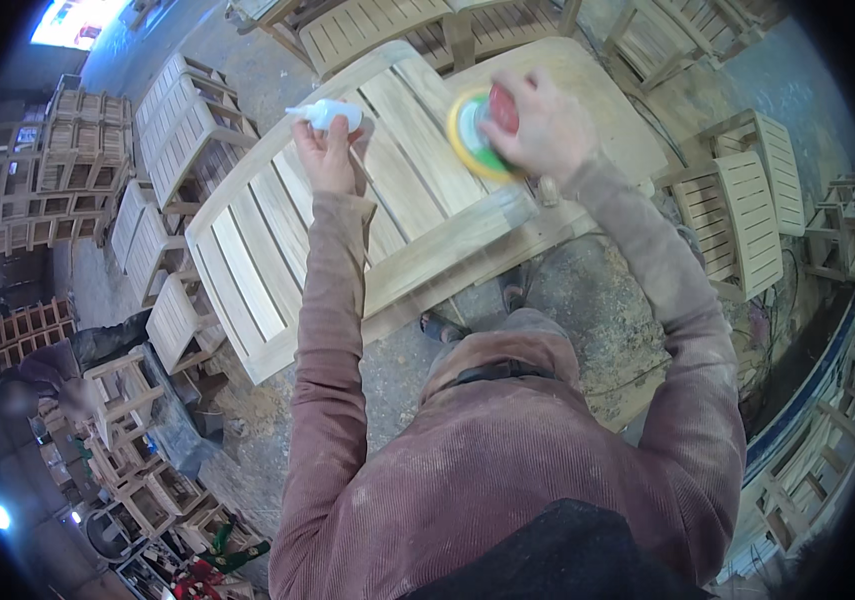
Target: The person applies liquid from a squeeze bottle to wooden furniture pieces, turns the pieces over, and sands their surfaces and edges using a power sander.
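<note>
My left hand (pixel 328 160) is closed on a small white squeeze bottle (pixel 331 113) with a narrow nozzle pointing left. It is held above a slatted wooden panel (pixel 402 255), which lies tilted across a work table (pixel 587 80). My right hand (pixel 557 130), smeared by motion, grips a round tool (pixel 467 135) with a yellow rim, a green and pale face and a red part under the fingers. This tool is over the panel's upper right; its exact kind is blurred, and whether it touches the wood I cannot tell.
Slatted wooden chairs (pixel 182 130) stand along the left, with stacked frames (pixel 57 165) behind them. More slatted pieces (pixel 737 215) are at the right, and wooden benches (pixel 377 35) at the far side. A cable (pixel 662 130) runs near the table. Another person (pixel 52 375) is at the left.
</note>
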Available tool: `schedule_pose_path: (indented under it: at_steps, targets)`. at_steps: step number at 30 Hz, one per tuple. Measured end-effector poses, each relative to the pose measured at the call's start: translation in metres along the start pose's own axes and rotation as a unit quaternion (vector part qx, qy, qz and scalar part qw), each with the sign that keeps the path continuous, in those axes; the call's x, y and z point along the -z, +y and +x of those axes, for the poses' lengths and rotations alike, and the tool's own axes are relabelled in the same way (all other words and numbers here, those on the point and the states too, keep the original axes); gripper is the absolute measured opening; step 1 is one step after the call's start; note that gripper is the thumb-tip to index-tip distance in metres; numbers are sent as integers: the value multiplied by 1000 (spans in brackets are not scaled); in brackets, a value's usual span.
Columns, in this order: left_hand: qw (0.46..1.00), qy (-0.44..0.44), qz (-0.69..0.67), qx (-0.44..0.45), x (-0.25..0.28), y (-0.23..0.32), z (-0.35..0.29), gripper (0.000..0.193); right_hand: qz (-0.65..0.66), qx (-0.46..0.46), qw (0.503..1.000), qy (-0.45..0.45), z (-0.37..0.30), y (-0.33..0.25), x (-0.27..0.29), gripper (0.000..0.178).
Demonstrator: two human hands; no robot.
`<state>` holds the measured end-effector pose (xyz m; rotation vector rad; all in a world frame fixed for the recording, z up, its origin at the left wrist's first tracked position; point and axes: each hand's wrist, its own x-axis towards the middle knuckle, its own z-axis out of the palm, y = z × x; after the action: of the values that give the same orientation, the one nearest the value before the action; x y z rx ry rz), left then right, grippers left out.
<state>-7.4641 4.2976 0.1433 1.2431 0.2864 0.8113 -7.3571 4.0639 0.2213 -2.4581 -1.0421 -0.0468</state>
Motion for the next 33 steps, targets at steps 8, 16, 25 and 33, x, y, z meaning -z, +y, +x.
schedule_pose_path:
  at_steps: [8, 16, 25, 33]
  targets:
    - [1000, 31, 1, 4, 1, 1, -3, 37, 121, 10, 993, 6, -27, 24, -3, 44]
    - [998, 16, 64, -17, -9, -6, 0, 39, 470, -132, 868, -87, -70, 129, -96, 38]
    - [994, 23, 97, -39, -6, -3, -4, 35, 485, -89, 854, -167, -84, 116, -36, 36]
    - [993, 23, 113, -20, -10, -10, -2, 37, 484, -160, 837, -199, -87, 145, -78, 36]
